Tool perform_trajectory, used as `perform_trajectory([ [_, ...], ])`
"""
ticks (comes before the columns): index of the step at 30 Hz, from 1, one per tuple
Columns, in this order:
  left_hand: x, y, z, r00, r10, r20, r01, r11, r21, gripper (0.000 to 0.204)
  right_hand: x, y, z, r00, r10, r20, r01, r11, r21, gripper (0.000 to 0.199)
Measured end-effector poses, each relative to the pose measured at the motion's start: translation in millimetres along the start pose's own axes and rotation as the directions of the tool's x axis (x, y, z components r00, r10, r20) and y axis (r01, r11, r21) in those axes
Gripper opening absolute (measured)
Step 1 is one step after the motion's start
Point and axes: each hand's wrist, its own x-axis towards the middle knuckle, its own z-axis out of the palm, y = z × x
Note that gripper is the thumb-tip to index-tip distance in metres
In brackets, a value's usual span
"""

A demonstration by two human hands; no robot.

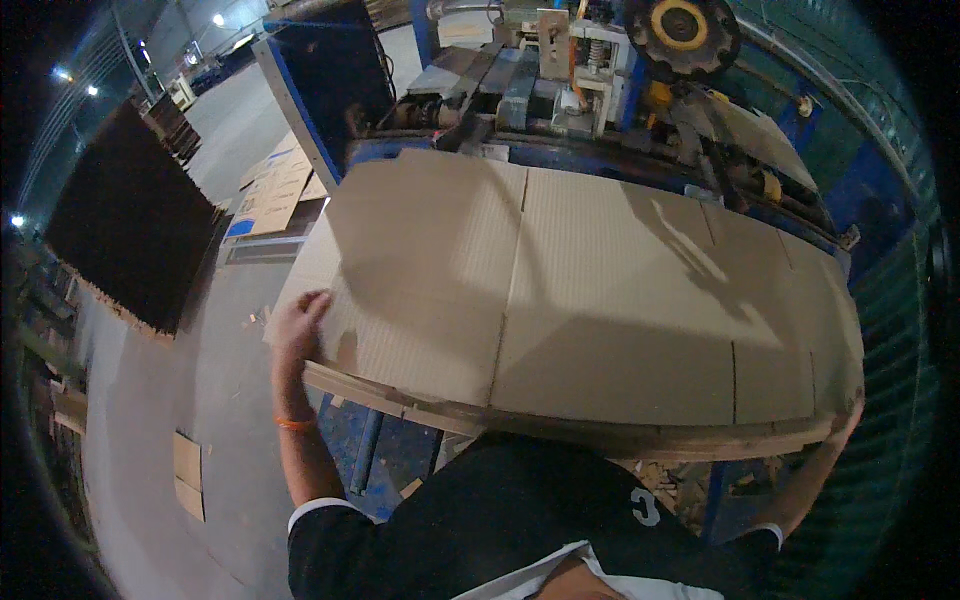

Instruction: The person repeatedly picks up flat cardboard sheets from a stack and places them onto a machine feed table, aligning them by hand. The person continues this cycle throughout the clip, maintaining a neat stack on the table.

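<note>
A stack of flat brown cardboard sheets lies in front of me, with crease lines and short slots in the top sheet. At its left edge is my left hand, an orange band round the wrist. Its fingers are loosely bent and slightly apart, with nothing visible in them; a small shadow falls on the board beside it. My right hand rests against the near right corner of the stack. Most of that hand's fingers are hidden by the cardboard edge, so its grip does not show.
Beyond the stack stands a blue machine with rollers and a dark round wheel. A tall stack of brown board stands at the left. Printed cardboard sheets lie near the machine's left side, and a cardboard piece is on the floor.
</note>
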Motion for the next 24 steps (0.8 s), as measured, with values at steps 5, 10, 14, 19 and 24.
perform_trajectory([
  [5,-54.0,-1.5,8.2,0.907,0.399,0.135,0.014,0.292,-0.956,0.107,20.9,44.8,-16.9,0.988,0.095,-0.124,-0.11,0.987,-0.119,0.052],
  [10,-92.9,-32.5,87.3,0.99,-0.127,-0.067,0.064,0.806,-0.589,0.069,12.3,72.4,-13.5,0.917,-0.309,-0.252,-0.016,0.603,-0.797,0.058],
  [14,-45.9,-69.5,-23.5,0.989,0.146,-0.035,-0.134,0.961,0.241,0.034,-51.8,40.2,-2.6,0.877,0.098,-0.471,-0.217,0.954,-0.206,0.054],
  [19,-26.8,-71.7,-99.1,0.989,-0.031,-0.145,-0.036,0.9,-0.434,0.03,-121.2,-17.6,45.0,0.93,0.219,-0.295,-0.197,0.975,0.103,0.067],
  [24,-37.1,-33.1,-43.2,0.951,0.216,-0.222,-0.264,0.941,-0.212,0.026,-154.1,-126.0,123.5,0.906,-0.147,-0.397,0.158,0.987,-0.003,0.061],
])
